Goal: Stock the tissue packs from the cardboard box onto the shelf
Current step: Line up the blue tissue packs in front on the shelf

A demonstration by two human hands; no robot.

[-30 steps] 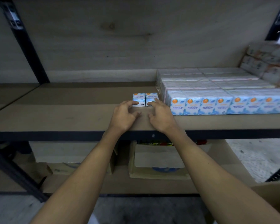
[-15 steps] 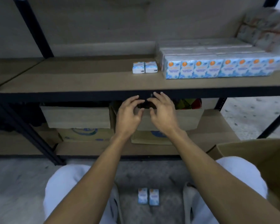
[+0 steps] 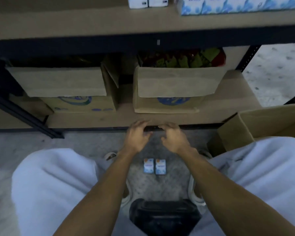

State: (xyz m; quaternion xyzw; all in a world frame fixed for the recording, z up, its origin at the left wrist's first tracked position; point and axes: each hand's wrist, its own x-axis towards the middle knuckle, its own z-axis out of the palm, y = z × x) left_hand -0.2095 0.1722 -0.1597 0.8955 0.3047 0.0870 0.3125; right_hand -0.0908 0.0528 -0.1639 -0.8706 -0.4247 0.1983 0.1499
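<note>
Two tissue packs (image 3: 154, 166) lie side by side on the floor (image 3: 160, 186). Left hand (image 3: 137, 137) and right hand (image 3: 174, 139) hover above them, fingers loosely curled, empty

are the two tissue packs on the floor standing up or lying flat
Lying flat. The two tissue packs rest side by side on the floor with their broad printed faces up.

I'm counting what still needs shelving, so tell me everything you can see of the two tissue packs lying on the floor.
The two tissue packs are small flat rectangles in pale blue and white wrapping, each with an orange dot near its far end; the print is too blurred to read. They lie side by side, long edges touching or nearly so, on the grey speckled floor between the person's knees. Nothing holds them: the left hand and right hand hover empty beyond them.
</note>
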